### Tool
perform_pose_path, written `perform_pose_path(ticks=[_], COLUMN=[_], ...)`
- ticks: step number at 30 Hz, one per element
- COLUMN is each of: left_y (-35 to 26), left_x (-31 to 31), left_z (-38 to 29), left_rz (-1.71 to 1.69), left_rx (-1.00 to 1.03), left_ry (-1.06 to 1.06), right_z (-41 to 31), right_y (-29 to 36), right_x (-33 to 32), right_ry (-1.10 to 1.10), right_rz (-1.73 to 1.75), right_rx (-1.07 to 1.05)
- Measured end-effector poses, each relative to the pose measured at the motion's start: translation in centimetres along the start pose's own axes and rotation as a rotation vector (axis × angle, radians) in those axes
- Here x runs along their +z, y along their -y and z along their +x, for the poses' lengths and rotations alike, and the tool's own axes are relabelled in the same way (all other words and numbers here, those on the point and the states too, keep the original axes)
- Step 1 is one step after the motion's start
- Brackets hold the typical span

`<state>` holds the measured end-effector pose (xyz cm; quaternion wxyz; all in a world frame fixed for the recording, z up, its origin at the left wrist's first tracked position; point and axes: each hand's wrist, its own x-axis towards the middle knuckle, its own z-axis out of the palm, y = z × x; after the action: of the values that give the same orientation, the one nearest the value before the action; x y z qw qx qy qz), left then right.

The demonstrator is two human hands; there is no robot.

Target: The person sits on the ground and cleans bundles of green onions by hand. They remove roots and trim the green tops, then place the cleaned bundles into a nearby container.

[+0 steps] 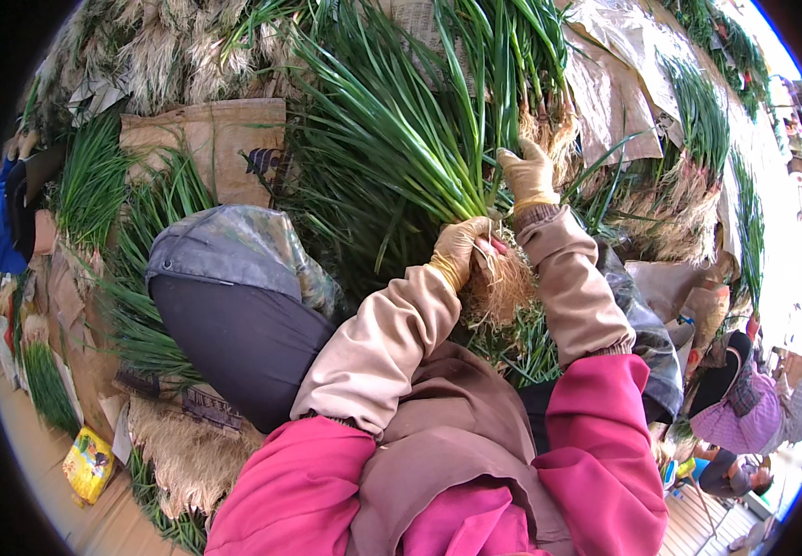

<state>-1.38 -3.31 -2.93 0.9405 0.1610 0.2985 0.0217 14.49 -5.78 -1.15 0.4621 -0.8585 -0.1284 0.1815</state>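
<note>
My left hand, in a yellowish glove, grips a bunch of green onions just above the roots. Reddish stem bases show beside its fingers, and a tangle of pale brown roots hangs below. The long green leaves fan out up and to the left. My right hand, gloved alike, is raised to the right of that bunch, close to its leaves. Whether anything thin lies between its fingers cannot be made out. Just above it stand more green onions with pale roots. Cut leaf scraps lie between my legs.
Bundles with dry roots are heaped at upper left. A brown paper sack lies among leaves; more bundles rest at right. A yellow printed bag is on the floor. Other people are at right, another person at left.
</note>
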Motion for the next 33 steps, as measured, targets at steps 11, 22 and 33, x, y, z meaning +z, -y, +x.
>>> perform_pose_path(ticks=[11,22,33], left_y=[-0.7,-5.4,-2.6], left_x=[0.6,0.9,-1.1], left_z=[0.0,-3.7,-0.2], left_rz=[-0.023,-0.526,-0.436], left_rx=[-0.037,0.228,0.099], left_ry=[-0.083,0.624,0.334], right_z=[-4.1,-2.9,5.5], right_y=[0.3,-5.8,-2.4], right_x=[-1.2,-5.3,-2.8], right_ry=[0.031,0.621,0.029], right_rz=[1.044,0.567,-0.743], right_rx=[0.194,0.481,-0.34])
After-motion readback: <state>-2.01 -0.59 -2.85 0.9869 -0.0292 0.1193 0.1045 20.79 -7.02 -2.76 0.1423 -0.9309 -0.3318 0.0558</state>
